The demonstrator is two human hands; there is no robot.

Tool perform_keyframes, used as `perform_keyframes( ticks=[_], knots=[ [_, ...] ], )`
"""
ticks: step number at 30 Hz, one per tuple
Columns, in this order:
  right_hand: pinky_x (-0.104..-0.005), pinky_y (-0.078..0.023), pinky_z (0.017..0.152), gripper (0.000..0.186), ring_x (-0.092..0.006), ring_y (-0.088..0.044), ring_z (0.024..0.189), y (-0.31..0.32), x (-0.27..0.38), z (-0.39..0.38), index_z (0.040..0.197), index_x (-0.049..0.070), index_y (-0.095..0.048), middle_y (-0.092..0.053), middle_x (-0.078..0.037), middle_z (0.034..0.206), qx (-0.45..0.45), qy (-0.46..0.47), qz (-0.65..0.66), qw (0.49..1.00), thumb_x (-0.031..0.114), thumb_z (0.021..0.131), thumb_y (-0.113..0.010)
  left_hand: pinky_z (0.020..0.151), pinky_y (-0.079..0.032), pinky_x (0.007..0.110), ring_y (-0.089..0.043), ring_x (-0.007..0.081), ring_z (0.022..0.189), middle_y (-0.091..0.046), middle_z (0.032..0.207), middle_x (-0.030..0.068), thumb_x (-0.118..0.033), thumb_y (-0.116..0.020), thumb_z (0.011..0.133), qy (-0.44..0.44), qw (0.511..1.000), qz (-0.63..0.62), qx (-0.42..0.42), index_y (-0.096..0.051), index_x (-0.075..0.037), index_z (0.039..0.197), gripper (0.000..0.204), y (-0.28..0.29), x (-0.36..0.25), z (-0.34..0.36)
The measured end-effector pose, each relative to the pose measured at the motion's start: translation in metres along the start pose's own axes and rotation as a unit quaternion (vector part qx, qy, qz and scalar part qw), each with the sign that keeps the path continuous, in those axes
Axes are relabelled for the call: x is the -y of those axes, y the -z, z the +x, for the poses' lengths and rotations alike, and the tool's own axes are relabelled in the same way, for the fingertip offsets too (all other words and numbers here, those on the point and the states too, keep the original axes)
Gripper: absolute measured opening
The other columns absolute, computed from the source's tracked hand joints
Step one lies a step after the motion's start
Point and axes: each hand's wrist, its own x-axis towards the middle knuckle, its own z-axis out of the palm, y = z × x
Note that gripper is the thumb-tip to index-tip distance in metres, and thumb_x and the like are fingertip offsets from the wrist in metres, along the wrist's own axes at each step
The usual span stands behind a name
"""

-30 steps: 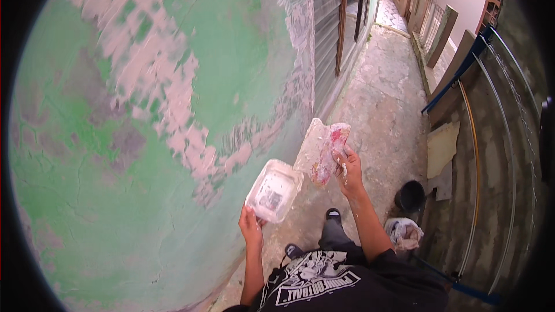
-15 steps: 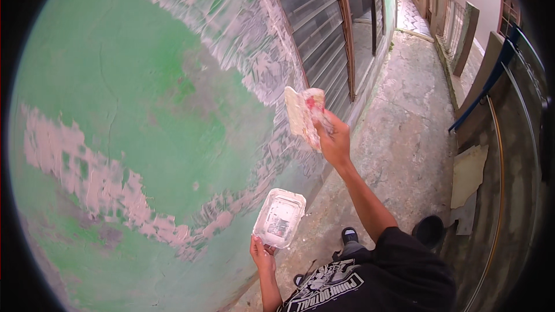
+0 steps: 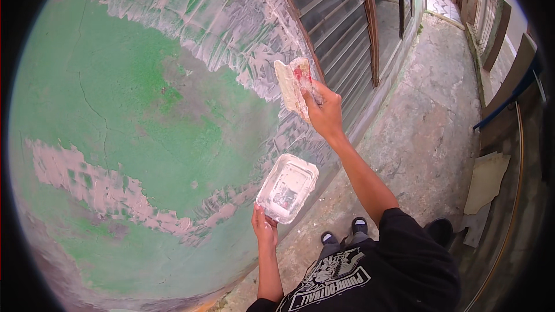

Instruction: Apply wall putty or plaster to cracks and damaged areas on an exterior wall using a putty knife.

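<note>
My right hand (image 3: 324,107) grips a putty-coated spreader (image 3: 285,84) with red patches on its back, held up at the wall beside the louvered window (image 3: 335,29); whether its blade touches the surface I cannot tell. Lower down, my left hand (image 3: 265,225) holds a white rectangular plastic tray (image 3: 293,176) by its near end, with smeared pale paste inside. The green wall (image 3: 144,115) has rough pinkish-white bands of putty, a thin crack and grey worn patches.
A narrow concrete path (image 3: 428,104) runs along the wall toward a fence (image 3: 491,23) at upper right. My sandalled feet stand below. To their right are a dark bucket (image 3: 439,231), a pale board (image 3: 488,179) and long poles (image 3: 514,190) along a dark wall.
My view has swung toward the green wall and window. My right hand has risen with the spreader to the putty band by the window frame; the tray stays low in my left hand.
</note>
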Motion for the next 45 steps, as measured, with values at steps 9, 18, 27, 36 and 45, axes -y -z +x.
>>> perform_keyframes(
  ticks=[9, 18, 27, 36, 45],
  knots=[
    [-0.0265, -0.053, 0.065, 0.025, -0.0123, -0.068, 0.076, -0.014, 0.001, 0.011, 0.111, -0.004, -0.065, -0.071, -0.019, 0.092, 0.035, 0.031, -0.055, 0.997, 0.005, 0.088, -0.064, 0.076, -0.059, 0.037, -0.066, 0.0228, 0.100, -0.062, 0.120, 0.0103, -0.037, -0.046, 0.101, 0.020, 0.999, 0.014, 0.046, -0.051, -0.002, 0.124, 0.042, -0.029, 0.002, 0.017],
    [-0.0313, -0.049, 0.050, 0.046, -0.0222, -0.066, 0.061, -0.047, 0.010, 0.012, 0.119, 0.005, -0.065, -0.071, -0.011, 0.081, 0.032, 0.289, -0.189, 0.938, -0.005, 0.074, -0.065, 0.047, -0.044, 0.023, -0.035, 0.0023, 0.040, -0.039, 0.048, -0.0086, -0.042, -0.052, 0.098, 0.037, 0.998, 0.048, -0.034, -0.063, -0.013, 0.106, 0.032, -0.010, 0.026, 0.013],
    [-0.0317, -0.047, 0.053, 0.051, -0.0221, -0.058, 0.056, -0.079, 0.018, 0.023, 0.120, 0.004, -0.065, -0.066, -0.011, 0.073, 0.000, 0.348, -0.129, 0.929, -0.012, 0.071, -0.063, 0.049, -0.048, 0.023, -0.040, 0.0018, 0.043, -0.052, 0.059, -0.0076, -0.043, -0.053, 0.098, 0.050, 0.994, 0.038, -0.086, -0.063, -0.012, 0.107, 0.033, 0.010, 0.031, 0.000],
    [-0.0324, -0.046, 0.054, 0.054, -0.0232, -0.056, 0.058, -0.125, -0.003, 0.026, 0.120, 0.001, -0.065, -0.065, -0.012, 0.077, -0.028, 0.398, -0.103, 0.911, -0.013, 0.068, -0.063, 0.058, -0.058, 0.028, -0.066, 0.0104, 0.072, -0.067, 0.100, 0.0012, -0.040, -0.051, 0.098, 0.047, 0.997, 0.024, -0.062, -0.059, -0.011, 0.117, 0.036, 0.018, 0.030, -0.009],
    [-0.0329, -0.045, 0.052, 0.055, -0.0218, -0.054, 0.056, -0.142, 0.000, -0.004, 0.120, 0.000, -0.065, -0.058, -0.008, 0.066, 0.035, 0.376, -0.115, 0.919, -0.012, 0.066, -0.064, 0.065, -0.059, 0.033, -0.068, 0.0161, 0.082, -0.066, 0.104, 0.0032, -0.040, -0.051, 0.099, 0.056, 0.996, 0.014, -0.070, -0.058, -0.009, 0.118, 0.038, 0.030, 0.033, -0.014]
  ],
)
